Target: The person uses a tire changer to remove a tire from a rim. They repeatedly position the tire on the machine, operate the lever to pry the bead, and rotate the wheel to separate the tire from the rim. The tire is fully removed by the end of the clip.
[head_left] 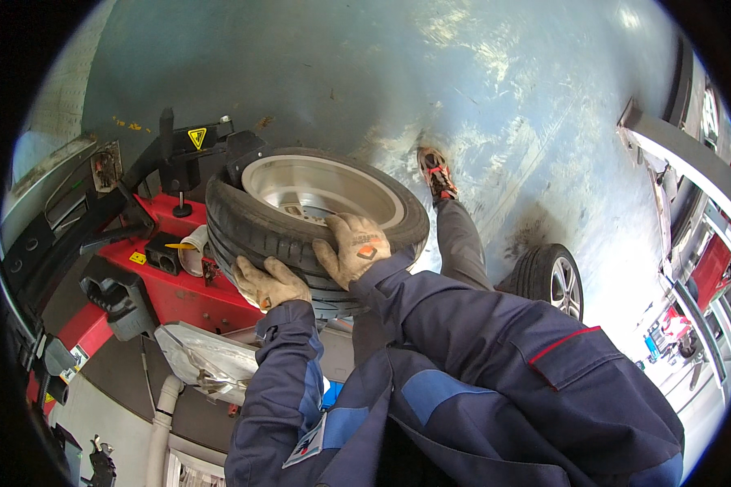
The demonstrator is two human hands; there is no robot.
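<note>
A car wheel [276, 235], a black tyre around a silver rim, stands tilted in front of me against the red machine, the rim's deep inner side facing up. My left hand [270, 284], in a beige work glove, lies against the near tread with its fingers apart. My right hand [352, 247], gloved likewise, grips the tyre's upper near edge, fingers over the sidewall toward the rim and thumb on the tread. Part of the fingertips and the wheel's underside are hidden.
The red tyre-changing machine [183, 304] has a black arm [166, 154] and a white pot [193, 252] beside the wheel. A second wheel [544, 280] stands on the floor to the right. My foot [437, 172] is beyond the tyre. Metal lift-like beams [690, 162] run along the far right.
</note>
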